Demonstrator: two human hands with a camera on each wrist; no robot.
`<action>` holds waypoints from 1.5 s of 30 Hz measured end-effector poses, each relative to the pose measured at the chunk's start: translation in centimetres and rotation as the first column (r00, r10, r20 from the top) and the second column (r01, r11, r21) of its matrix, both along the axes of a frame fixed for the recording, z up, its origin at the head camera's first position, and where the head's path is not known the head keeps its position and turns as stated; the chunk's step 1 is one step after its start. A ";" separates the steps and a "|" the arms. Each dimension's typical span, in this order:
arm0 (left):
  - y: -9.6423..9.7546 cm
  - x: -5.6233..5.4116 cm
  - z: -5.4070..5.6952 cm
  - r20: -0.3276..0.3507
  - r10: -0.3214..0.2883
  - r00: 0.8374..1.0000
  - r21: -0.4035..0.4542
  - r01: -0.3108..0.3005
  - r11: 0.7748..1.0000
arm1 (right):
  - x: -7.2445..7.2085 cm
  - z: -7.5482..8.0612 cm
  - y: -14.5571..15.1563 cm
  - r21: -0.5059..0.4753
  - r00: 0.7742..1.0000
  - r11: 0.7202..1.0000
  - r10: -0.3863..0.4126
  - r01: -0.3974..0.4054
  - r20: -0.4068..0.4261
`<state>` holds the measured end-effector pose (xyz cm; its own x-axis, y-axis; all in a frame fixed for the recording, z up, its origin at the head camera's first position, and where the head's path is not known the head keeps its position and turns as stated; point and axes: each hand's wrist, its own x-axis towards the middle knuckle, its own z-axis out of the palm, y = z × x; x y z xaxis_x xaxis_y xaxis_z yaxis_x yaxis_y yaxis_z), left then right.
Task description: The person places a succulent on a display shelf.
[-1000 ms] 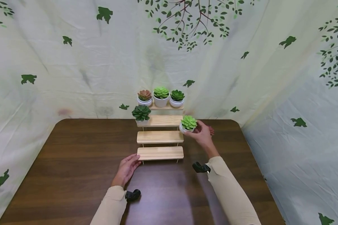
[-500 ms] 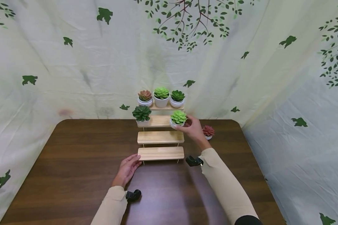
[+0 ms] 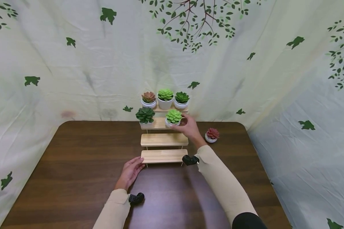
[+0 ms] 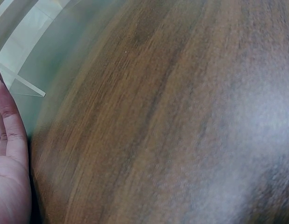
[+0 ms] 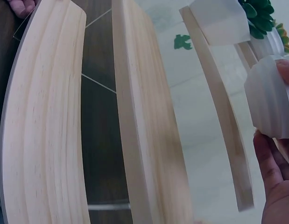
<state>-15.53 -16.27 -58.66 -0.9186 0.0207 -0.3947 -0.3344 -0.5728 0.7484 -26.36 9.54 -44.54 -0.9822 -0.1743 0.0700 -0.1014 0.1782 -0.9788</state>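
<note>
A tiered wooden display stand (image 3: 164,140) stands on the table. My right hand (image 3: 190,128) pinches the white pot (image 5: 268,97) of a light green succulent (image 3: 174,116) over the second tier from the top. A dark green potted succulent (image 3: 145,115) stands at that tier's left end. On the top tier are a reddish-brown succulent (image 3: 148,97), a bright green one (image 3: 165,94) and a smaller green one (image 3: 182,97). My left hand (image 3: 129,171) holds the lowest tier's left end, thumb on top; the left wrist view shows only part of this hand (image 4: 9,154).
A red succulent (image 3: 212,133) in a white pot stands on the table right of the stand. The two lower tiers hold no pots. Behind the brown table (image 3: 89,152) hangs a white leaf-print cloth (image 3: 117,63).
My right hand has carried the light green succulent leftward from beside the stand to over the second tier. The red succulent has come fully into sight. My left hand stays put.
</note>
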 end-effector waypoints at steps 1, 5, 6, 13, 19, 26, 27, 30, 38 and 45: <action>0.0 0.0 0.0 0.000 0.002 1.000 0.002 -0.002 1.000 | -0.1 0.0 -0.2 -0.005 1.000 1.000 0.003 -0.003 0.004; 0.1 0.1 0.0 -0.010 0.008 1.000 -0.002 -0.008 1.000 | -0.3 -0.1 -0.8 0.004 1.000 1.000 0.004 -0.004 0.003; 0.1 0.1 0.0 -0.011 0.009 1.000 -0.002 -0.009 1.000 | -0.3 -0.2 -0.9 0.007 1.000 1.000 0.004 -0.004 0.003; 0.1 0.0 0.1 0.007 -0.002 1.000 -0.009 0.002 1.000 | -0.7 -0.7 -1.8 -0.021 1.000 1.000 0.016 -0.016 0.015; 0.1 0.1 0.2 0.003 -0.010 1.000 -0.017 0.010 1.000 | -0.8 -0.7 -2.8 -0.013 1.000 1.000 0.022 -0.022 0.003; 0.2 0.1 0.0 0.004 -0.008 1.000 -0.010 0.008 1.000 | -1.0 -0.9 -3.4 -0.006 1.000 1.000 0.007 -0.007 0.002; 0.2 0.1 0.0 0.002 -0.009 1.000 -0.010 0.009 1.000 | -1.0 -0.9 -3.4 -0.002 1.000 1.000 0.004 -0.004 -0.001; 0.2 0.0 -0.1 -0.001 -0.010 1.000 -0.009 0.010 1.000 | -0.9 -0.9 -3.4 0.005 1.000 1.000 0.000 0.000 -0.012; 0.2 0.0 -0.1 0.007 -0.004 1.000 -0.006 0.004 1.000 | 0.0 -1.1 -1.1 -0.070 1.000 0.997 0.014 -0.016 -0.027; 0.1 0.0 -0.1 0.002 -0.005 1.000 -0.013 0.005 1.000 | 0.4 -2.0 2.4 -0.136 0.994 0.988 -0.085 0.075 -0.069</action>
<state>-15.54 -16.17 -58.73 -0.9177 0.0201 -0.3968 -0.3387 -0.5616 0.7549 -25.99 11.91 -46.56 -0.9838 -0.0794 0.1605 -0.1653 0.0578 -0.9846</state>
